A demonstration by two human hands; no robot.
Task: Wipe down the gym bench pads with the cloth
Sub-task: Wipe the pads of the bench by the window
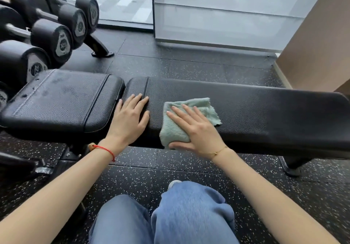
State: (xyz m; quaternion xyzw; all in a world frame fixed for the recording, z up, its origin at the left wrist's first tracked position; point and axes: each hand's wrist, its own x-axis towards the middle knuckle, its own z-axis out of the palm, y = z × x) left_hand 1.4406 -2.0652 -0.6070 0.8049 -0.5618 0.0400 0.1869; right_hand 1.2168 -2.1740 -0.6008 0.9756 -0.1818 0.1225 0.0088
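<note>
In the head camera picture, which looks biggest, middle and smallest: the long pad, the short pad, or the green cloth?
1. Long pad, biggest.
2. Short pad, middle.
3. Cloth, smallest, partly hidden under the right hand.

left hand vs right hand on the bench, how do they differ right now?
The left hand lies flat on bare pad by the seam; the right hand presses the green cloth down, thumb under its hanging edge. Left wrist wears a red string, right a thin gold chain. Both have straight fingers, palms down on the long pad.
</note>
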